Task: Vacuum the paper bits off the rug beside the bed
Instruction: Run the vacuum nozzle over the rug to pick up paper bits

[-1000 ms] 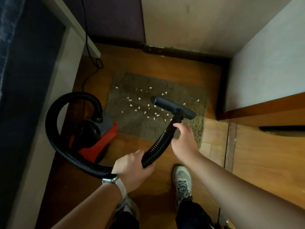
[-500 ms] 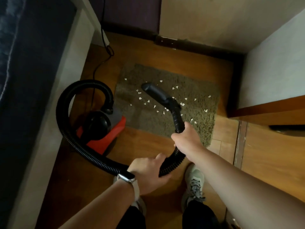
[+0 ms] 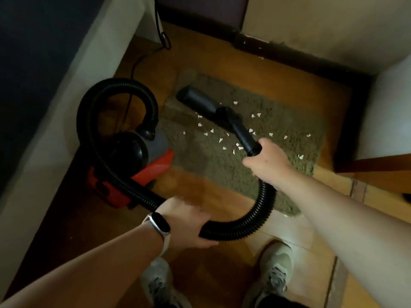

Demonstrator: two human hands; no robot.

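Nearest, the left hand (image 3: pixel 186 223) wraps its fingers round the black ribbed hose (image 3: pixel 244 228). Farther right, the right hand (image 3: pixel 266 165) grips the hose's rigid black tube (image 3: pixel 244 136). Beyond, white paper bits (image 3: pixel 239 146) dot the olive shaggy rug (image 3: pixel 200 156). The black plastic nozzle (image 3: pixel 200 101) sits at the rug's far left. The red canister vacuum (image 3: pixel 155 165) stands left of the rug.

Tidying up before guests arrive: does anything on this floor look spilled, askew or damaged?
Yes: small white paper bits lie scattered across the shaggy olive-green rug, mostly right of the black plastic vacuum nozzle. The dark skirting board behind looks chipped, with pale specks. Nothing else stands out.
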